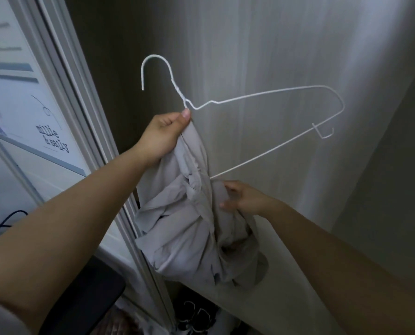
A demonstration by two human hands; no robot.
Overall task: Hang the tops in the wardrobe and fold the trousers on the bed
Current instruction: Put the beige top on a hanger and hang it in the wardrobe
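Top: one pale grey top, bunched and crumpled, hanging below the hanger's neck in front of the wardrobe door.
Hanger: one white wire hanger, tilted, hook up and to the left; its left shoulder is hidden inside the top.
Left hand: fingers curled in a tight grip, pinching the hanger's neck together with the fabric's upper edge.
Right hand: below the hanger's bottom wire, fingers curled into the top's folds, gripping them.
Wardrobe door: one pale wood-grain panel behind the hanger.
Left of hanger: one white frame, one lettered poster.
Below the top: shoes on the floor, count unclear.
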